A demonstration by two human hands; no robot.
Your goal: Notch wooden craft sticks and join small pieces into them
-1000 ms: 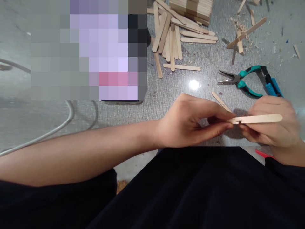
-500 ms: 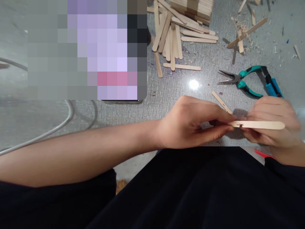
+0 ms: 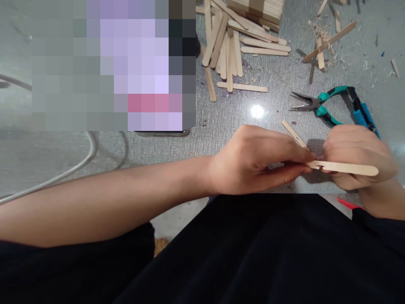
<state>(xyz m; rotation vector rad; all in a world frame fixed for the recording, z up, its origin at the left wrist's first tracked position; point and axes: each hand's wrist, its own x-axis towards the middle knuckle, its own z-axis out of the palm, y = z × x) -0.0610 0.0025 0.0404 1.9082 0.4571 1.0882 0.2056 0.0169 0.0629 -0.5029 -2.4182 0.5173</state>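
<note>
Between the thumb and fingers of my left hand (image 3: 259,162) is the left end of a flat wooden stick (image 3: 354,168), which has a small dark notch near the fingertips. My right hand (image 3: 357,154) is curled behind and under that stick, blurred by motion; what its fingers grip, if anything, is hidden by the stick. A second stick (image 3: 293,133) with small slots slants up and left from behind my left fingertips.
Teal-handled pliers (image 3: 316,104) and a blue tool (image 3: 363,116) lie beyond my right hand. Farther back are loose sticks (image 3: 223,55), a stacked bundle (image 3: 257,10), crossed sticks (image 3: 329,42) and shavings. A pale cable (image 3: 76,166) runs at left; the upper left is pixelated.
My right hand has shifted slightly up and left, now covering part of the pliers' lower handle. The held stick tilts slightly more downward to the right.
</note>
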